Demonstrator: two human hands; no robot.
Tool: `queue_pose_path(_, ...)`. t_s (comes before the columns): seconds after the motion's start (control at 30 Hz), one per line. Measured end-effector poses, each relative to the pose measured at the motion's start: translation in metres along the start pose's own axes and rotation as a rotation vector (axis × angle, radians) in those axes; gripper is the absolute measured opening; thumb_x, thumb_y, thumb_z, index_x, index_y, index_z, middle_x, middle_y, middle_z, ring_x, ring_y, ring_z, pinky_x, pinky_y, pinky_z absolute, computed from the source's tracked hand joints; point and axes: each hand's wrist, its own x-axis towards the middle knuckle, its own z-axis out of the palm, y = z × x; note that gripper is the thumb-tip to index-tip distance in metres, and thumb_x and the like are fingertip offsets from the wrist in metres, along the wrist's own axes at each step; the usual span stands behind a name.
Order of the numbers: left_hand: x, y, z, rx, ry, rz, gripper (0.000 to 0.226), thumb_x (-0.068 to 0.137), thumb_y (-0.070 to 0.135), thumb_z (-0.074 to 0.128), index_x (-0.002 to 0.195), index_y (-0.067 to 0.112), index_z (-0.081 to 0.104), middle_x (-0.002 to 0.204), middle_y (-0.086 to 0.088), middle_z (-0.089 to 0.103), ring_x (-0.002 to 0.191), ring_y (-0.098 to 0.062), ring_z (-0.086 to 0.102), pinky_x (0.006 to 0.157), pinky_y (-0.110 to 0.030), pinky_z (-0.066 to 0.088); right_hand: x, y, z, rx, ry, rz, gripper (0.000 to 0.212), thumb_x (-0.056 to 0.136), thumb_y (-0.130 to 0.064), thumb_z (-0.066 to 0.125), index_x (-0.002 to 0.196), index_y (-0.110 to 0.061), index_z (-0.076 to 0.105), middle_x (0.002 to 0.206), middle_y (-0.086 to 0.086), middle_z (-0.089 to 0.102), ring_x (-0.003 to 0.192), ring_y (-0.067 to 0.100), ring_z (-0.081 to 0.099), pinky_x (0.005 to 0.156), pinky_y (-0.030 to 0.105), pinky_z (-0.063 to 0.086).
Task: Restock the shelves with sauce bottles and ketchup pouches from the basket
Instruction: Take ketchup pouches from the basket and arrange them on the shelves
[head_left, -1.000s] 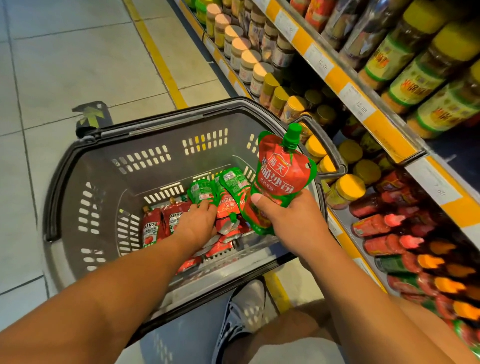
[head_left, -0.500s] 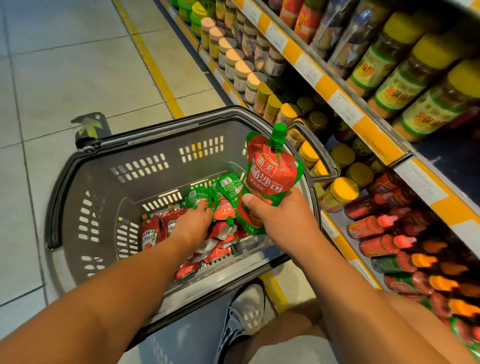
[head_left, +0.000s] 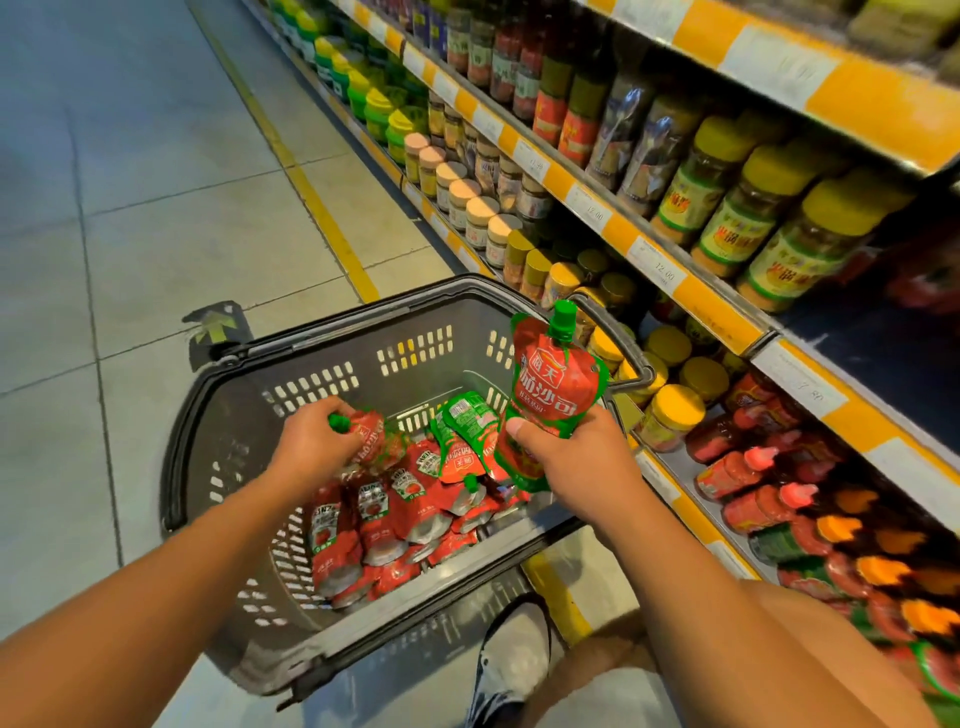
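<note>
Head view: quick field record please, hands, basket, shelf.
left hand: grips a small pouch by its green-capped end, above the basket
right hand: holds a large spouted pouch upright, over the basket's right side
basket: grey, on the floor, holds a pile of red pouches
shelf: right of the basket, lowest tier holds red bottles lying down
</note>
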Motion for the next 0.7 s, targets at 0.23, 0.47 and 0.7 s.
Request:
queue_pose_path(0.23, -0.037, 0.042, -0.035, -0.258, -0.078, 0.071, 0.009, 0.088, 0.015, 0.08, 0.089, 0.024, 0.079, 0.084, 0.004, 0.078, 0.084, -0.018, 0.074, 0.076, -0.04, 0.06, -0.026, -0.01, -0.011, 0.224, 0.014, 0.015, 0.016, 0.085, -0.031, 0.084, 0.098, -0.027, 0.075, 0.095, -0.009, 0.08, 0.094, 0.016, 0.076, 0.094, 0.05, 0.06)
queue_pose_path(0.47, -0.077, 0.116, -0.053, -0.469, -0.067, 0.209, 0.007, 0.09, 0.013, 0.077, 0.09, 0.02, 0.077, 0.087, -0.004, 0.076, 0.085, -0.025, 0.073, 0.081, -0.049, 0.06, -0.068, -0.028, -0.035, 0.596, -0.171, 0.142, 0.03, 0.093, -0.022, 0.075, 0.122, -0.019, 0.066, 0.114, 0.006, 0.078, 0.106, 0.034, 0.075, 0.085, 0.07, 0.056)
queue_pose_path(0.7, -0.127, 0.201, -0.05, -0.635, -0.066, 0.342, 0.01, 0.091, 0.017, 0.076, 0.1, 0.021, 0.076, 0.101, -0.002, 0.076, 0.096, -0.023, 0.072, 0.085, -0.045, 0.06, -0.121, -0.019, -0.094, 0.725, 0.012, 0.058, 0.02, 0.096, -0.015, 0.067, 0.116, -0.016, 0.07, 0.109, 0.008, 0.079, 0.091, 0.021, 0.077, 0.085, 0.049, 0.06)
